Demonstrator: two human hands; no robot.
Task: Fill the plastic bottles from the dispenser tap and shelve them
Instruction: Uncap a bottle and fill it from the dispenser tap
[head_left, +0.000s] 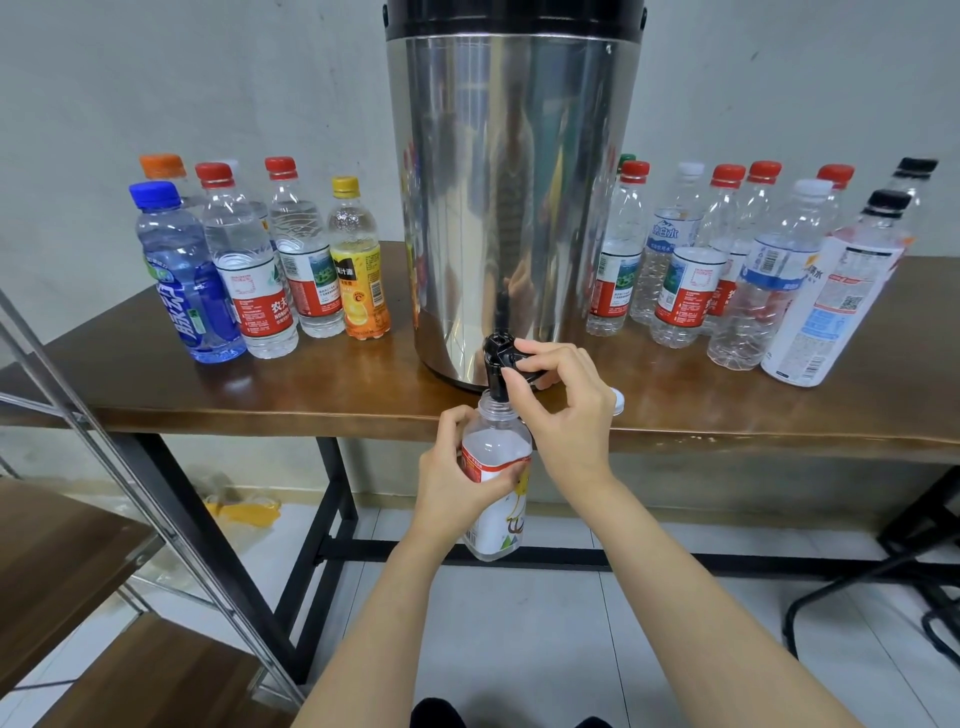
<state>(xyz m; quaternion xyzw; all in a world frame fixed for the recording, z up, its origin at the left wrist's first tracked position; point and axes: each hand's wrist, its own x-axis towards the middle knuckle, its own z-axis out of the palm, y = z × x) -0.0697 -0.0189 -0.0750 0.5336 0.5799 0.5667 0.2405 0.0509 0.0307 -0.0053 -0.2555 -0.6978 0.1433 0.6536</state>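
Grips bottle (496, 499) with left hand (454, 483), thumb across the red-and-white label in front, fingers curled round the far side. Holds it upright, uncapped, just in front of the table (156, 400) edge and mostly below it. Keeps the mouth right under the tap (498, 364), with the spout tip in the neck. Cannot tell the water level behind the label.

Pinches the tap's black lever with right hand (563, 410): thumb and forefinger closed on it, other fingers curled loosely below. Half hides a white cap (618, 402) lying on the table's front edge just behind that hand.

Further out: tap fixed low on the dispenser (511, 197), a tall steel drum with a black top band, standing mid-table against the grey wall.

Left of the dispenser, well apart from it: full bottles (234, 270) in a tight cluster, capped in blue, orange, red and yellow, the yellow-capped one nearest the drum with an orange juice label. Right of the dispenser: empty bottles (737, 280), more of them, clear and upright, capped in red, white and black, with one green cap peeping from behind the drum's edge.

At lower left, near the table leg: shelf (62, 545) of brown boards in a slanting metal frame.
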